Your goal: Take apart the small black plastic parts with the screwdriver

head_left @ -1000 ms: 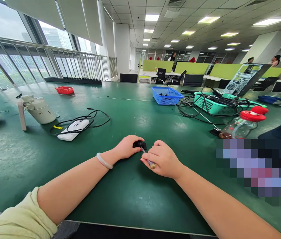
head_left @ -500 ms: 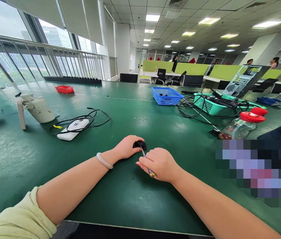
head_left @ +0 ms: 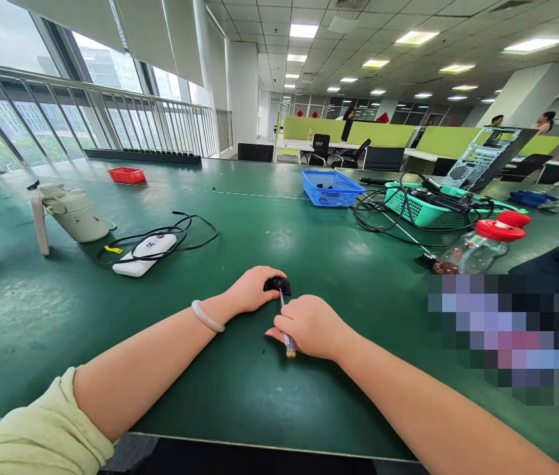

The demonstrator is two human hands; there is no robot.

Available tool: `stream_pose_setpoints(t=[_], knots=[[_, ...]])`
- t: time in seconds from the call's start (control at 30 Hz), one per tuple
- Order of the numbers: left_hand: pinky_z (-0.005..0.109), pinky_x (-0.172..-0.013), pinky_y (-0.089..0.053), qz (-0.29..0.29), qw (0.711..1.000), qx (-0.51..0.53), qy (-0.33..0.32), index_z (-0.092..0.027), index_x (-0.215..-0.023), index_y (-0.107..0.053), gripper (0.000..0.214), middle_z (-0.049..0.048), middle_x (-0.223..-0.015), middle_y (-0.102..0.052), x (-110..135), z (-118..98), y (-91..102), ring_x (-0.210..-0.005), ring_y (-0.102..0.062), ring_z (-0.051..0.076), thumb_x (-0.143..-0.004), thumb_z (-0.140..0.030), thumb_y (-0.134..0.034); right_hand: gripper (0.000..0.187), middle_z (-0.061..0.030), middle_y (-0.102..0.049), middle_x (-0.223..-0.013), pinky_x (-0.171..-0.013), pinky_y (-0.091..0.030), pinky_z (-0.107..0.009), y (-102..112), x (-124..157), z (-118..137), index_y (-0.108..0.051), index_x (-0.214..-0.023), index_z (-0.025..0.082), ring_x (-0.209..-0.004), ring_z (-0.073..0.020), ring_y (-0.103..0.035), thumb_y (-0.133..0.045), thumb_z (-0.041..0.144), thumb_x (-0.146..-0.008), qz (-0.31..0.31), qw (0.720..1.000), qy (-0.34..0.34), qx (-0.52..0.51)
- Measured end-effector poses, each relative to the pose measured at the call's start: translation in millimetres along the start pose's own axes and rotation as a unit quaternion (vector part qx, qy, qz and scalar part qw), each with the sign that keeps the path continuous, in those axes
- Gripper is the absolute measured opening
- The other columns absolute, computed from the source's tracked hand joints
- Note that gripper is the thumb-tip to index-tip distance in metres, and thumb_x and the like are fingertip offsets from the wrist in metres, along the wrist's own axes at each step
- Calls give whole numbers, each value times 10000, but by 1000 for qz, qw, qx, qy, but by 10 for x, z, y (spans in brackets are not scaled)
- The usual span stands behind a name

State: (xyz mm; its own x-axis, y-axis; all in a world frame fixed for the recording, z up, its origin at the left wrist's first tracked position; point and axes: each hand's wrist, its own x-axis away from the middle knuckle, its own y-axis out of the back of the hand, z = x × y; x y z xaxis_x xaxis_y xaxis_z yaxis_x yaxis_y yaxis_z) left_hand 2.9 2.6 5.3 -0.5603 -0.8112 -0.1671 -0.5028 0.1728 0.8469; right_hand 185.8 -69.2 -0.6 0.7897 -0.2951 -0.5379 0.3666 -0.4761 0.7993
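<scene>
My left hand [head_left: 252,288] pinches a small black part [head_left: 278,284] that rests on the green table [head_left: 240,389], fingers curled round its left side. My right hand [head_left: 309,325] is closed round a slim screwdriver [head_left: 288,342]. Its metal shaft points up toward the black part, and its clear handle end sticks out below my fingers. The tip reaches the part's near edge. A pale bangle [head_left: 206,317] sits on my left wrist.
A white power bank [head_left: 139,254] with a black cable lies at left beside a cream jug [head_left: 78,213]. Further back are a red tray [head_left: 126,175], a blue basket [head_left: 331,188], a teal basket [head_left: 420,210] of cables and a red-lidded jar [head_left: 477,247].
My right hand has drawn back toward me and turned, so the screwdriver stands steeper against the black part. The other person's hand at the far left edge has withdrawn.
</scene>
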Motion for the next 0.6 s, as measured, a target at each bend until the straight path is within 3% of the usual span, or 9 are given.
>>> stream_pose_setpoints(t=[0.17,0.6], knots=[[388,-1050,-498,-2,1000,3,-1,-228,-1187,-695,403,51,-1200,-736,0,10,-5,-1128,-663,243,-788,-173,-691,401,5,-554,-535,-563,-243,-301,-36,-4,18,-585,-624,193,-518,-131,-469,-555,361,-987,46,999,-5,-6],[398,-1035,-510,-1,1000,6,0,-230,-1197,-698,402,59,-1203,-739,-4,20,-2,-1124,-665,253,-795,-235,-704,422,12,-514,-519,-543,-230,-291,79,12,-107,-580,-599,191,-513,-116,-435,-505,309,-997,-25,999,-36,-3]])
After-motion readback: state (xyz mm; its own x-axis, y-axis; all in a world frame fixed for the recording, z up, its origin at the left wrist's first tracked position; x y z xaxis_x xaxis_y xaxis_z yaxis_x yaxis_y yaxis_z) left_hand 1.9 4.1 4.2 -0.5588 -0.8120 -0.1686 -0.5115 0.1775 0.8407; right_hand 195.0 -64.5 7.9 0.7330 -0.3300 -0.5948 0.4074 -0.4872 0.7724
